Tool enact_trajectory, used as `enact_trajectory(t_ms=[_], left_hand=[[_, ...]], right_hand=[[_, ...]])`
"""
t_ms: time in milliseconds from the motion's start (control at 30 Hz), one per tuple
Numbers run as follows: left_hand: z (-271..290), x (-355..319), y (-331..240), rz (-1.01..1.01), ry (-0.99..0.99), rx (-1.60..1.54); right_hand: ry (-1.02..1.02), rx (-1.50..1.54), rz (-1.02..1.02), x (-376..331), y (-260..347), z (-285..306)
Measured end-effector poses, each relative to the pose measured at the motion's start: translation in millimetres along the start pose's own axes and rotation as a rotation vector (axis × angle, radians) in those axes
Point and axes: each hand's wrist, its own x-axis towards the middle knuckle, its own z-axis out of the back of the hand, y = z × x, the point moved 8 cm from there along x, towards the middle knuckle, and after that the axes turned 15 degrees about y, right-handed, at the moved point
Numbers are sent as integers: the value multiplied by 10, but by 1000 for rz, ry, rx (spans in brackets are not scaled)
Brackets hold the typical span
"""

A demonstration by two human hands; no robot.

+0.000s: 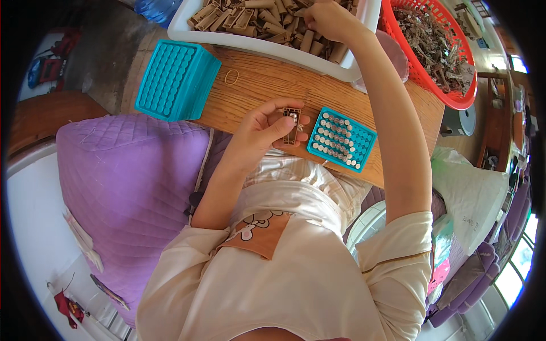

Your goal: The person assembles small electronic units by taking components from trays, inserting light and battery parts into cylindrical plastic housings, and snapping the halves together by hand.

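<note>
My left hand [269, 126] is closed round a small brown plastic casing [291, 125], the thumb pressed on its side. Shiny metal bits show inside its open face. Stretched far forward, my right hand [331, 21] reaches into a white bin [273, 48] full of loose brown plastic casings [276, 21]. Its fingers are bent down among them, and what they grip is hidden. Beside my left hand lies a turquoise tray [364, 140], its left part filled with rows of small silvery round pieces.
A stack of turquoise trays [170, 79] stands at the table's left, a rubber band [231, 77] beside it. At the far right a red basket [466, 94] holds scrap-like pieces. A purple quilted cover [125, 187] bulges on my left; a pale plastic bag [472, 193] hangs right.
</note>
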Motion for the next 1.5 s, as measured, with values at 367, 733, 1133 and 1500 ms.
enact_trajectory(t_ms=[367, 733, 1133, 1500], left_hand=[[-14, 86, -134, -250, -122, -157], [-380, 121, -183, -404, 46, -38], [-597, 147, -210, -495, 64, 196], [-538, 64, -208, -573, -57, 469]], right_hand=[[-407, 1420, 127, -991, -35, 159], [-710, 1942, 53, -2036, 547, -711], [-978, 1998, 28, -2048, 837, -873], [-681, 1387, -21, -1978, 1059, -560]])
